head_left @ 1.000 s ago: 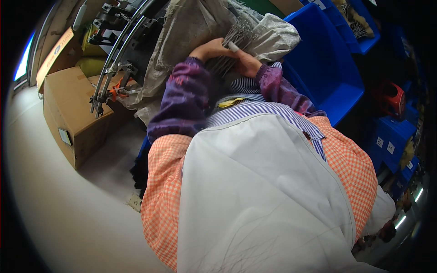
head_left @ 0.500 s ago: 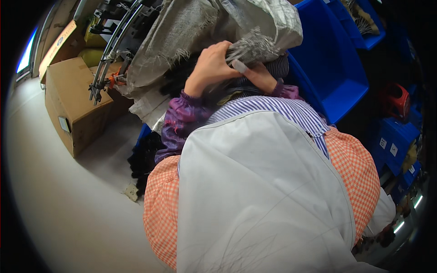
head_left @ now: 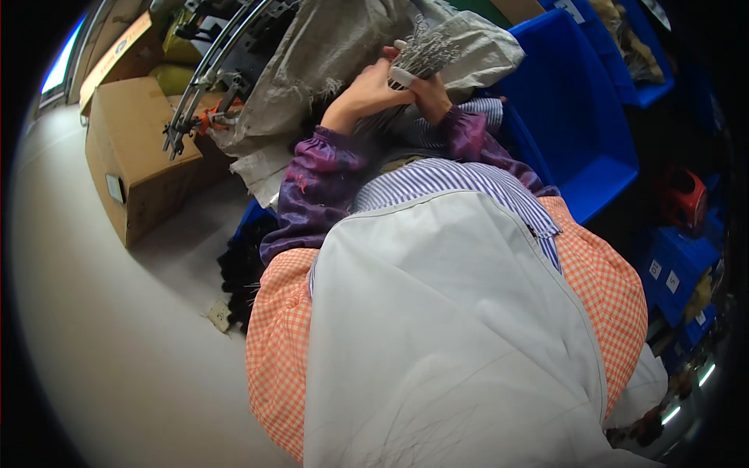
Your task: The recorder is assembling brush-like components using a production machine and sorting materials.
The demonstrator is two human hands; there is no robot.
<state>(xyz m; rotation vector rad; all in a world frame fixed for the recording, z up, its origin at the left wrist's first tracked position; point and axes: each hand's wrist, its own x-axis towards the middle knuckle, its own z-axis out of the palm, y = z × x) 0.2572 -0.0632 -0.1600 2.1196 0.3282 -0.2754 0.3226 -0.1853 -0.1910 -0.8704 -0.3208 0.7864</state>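
A thick bundle of thin grey metal wires stands upright in both hands, its upper ends fanned out and bent. My left hand wraps it from the left, with fingers behind the wires. From the right, my right hand closes round it, with white wrapping on a digit. More wire runs down below the palms toward my lap, where its lower ends are hidden. Behind the bundle lies a large, frayed whitish woven sack. Striped cloth shows beside my right wrist.
A blue plastic bin stands to the right, with more blue bins and a red object beyond it. At the left are a cardboard box and metal rails on a machine. Black bristly material lies beside my left thigh.
Both hands have moved slightly up with the wire bundle, which now stands more upright. My right forearm shows more, and my right hand has come round the bundle's near side.
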